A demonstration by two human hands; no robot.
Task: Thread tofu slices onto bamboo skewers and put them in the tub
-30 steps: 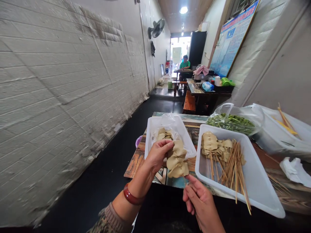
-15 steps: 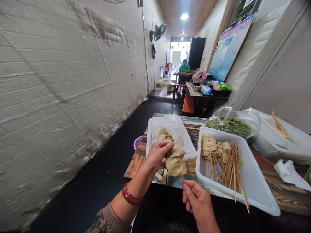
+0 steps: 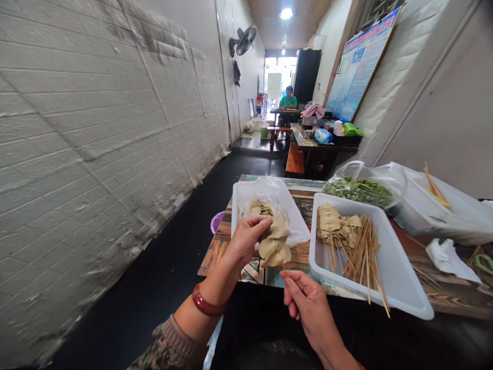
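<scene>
Thin tan food slices (image 3: 275,251) hang folded on a bamboo skewer (image 3: 284,266) in front of me. My left hand (image 3: 248,236) pinches the upper slices between thumb and fingers. Below them, my right hand (image 3: 304,295) is closed on the bare lower end of the skewer. Behind the left hand stands a white tray (image 3: 296,218) lined with clear plastic, with more loose slices (image 3: 261,207) in it. To the right, a second white tray (image 3: 404,285) contains filled skewers (image 3: 329,221), their sticks (image 3: 362,257) pointing toward me.
The trays share a wooden-plank table (image 3: 215,252). Behind the right tray lie a clear bag of green vegetables (image 3: 358,190), a large white container (image 3: 454,210) and crumpled tissue (image 3: 447,259). A purple basin (image 3: 216,222) is beyond the left edge. A person in green (image 3: 288,100) sits far back.
The view has shifted slightly, so the tables and trays appear a little higher and further left. Both hands keep their hold on the skewer and its slices.
</scene>
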